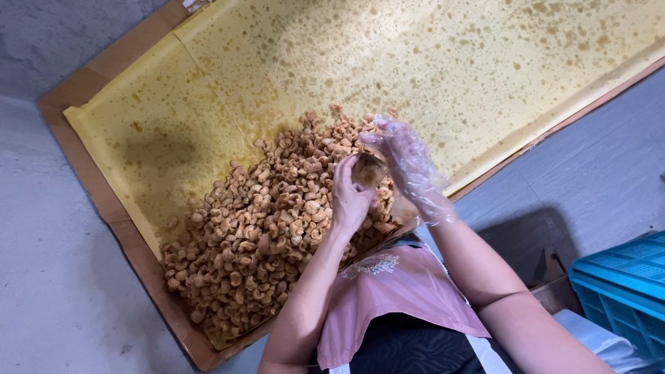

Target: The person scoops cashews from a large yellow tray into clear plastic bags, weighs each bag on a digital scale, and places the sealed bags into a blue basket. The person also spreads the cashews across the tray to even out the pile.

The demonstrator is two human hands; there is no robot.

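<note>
A grey floor [48,277] filled the left side of the frame. On it lay a wide, shallow brown tray [83,149] lined with oil-spotted yellow paper [443,62] that ran up toward the upper right. A heap of fried, curled golden-brown snack pieces [256,228] sat in the tray's lower left part, while the rest of the paper lay bare. Just right of the heap's middle, the bare left hand [348,201] was curled around a small clear bag [368,170] of the same pieces, gripping it from below. The right hand [409,166], in a thin clear plastic glove, had its fingers pinched at the bag's top. Below the hands hung a pink apron [402,291]. At the lower right edge stood a blue plastic crate [620,287], its contents out of sight.
</note>
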